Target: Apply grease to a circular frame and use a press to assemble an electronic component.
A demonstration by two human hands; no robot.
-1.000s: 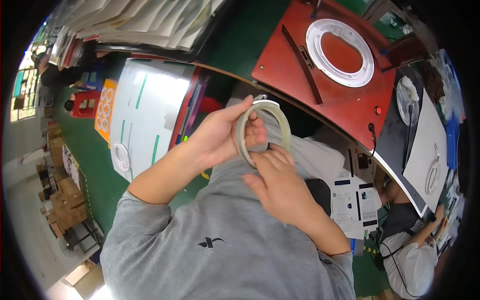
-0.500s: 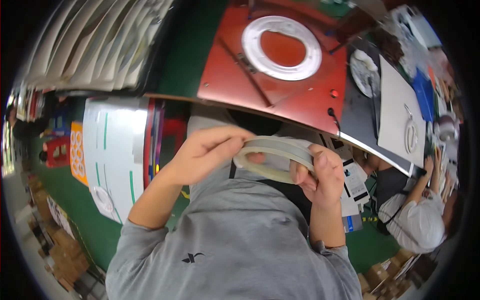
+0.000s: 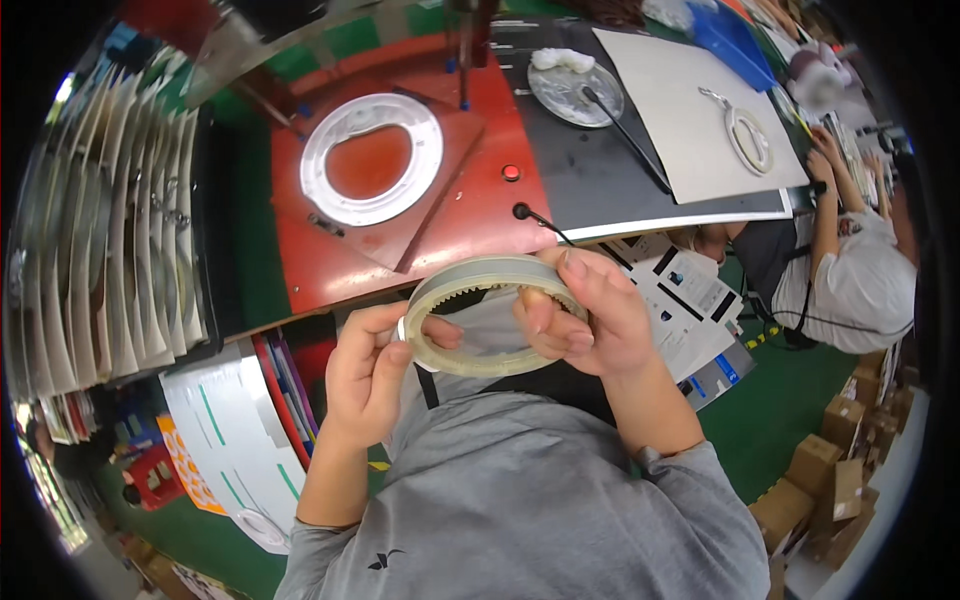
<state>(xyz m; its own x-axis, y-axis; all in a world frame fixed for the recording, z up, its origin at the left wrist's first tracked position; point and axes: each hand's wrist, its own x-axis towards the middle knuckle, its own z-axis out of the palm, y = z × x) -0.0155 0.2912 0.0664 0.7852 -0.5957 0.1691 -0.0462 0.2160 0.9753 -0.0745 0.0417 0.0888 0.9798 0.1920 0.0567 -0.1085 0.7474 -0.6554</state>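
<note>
A pale ring gear point(image 3: 490, 268), with teeth along its inner rim and a grey outer band, is held up in front of my body. My left hand point(image 3: 368, 375) grips its left side between thumb and fingers. On the right side, my right hand point(image 3: 590, 315) pinches the rim, its fingers curled through the opening. Beyond the ring, a white ring-shaped part point(image 3: 428, 165) lies on the red plate of the workbench point(image 3: 510, 225).
A dish point(image 3: 610, 100) with white wadding and a black-handled tool stand at the back. A small ring point(image 3: 765, 150) rests on pale board point(image 3: 690, 170). Cardboard sheets point(image 3: 120, 230) stand at left; a co-worker point(image 3: 860, 270) sits right. Boxes point(image 3: 815, 465) lie on the floor.
The view has swung to the right. My left hand has shifted its hold to the ring's left side, and the ring is tilted so its inner teeth show. The right hand keeps its hold.
</note>
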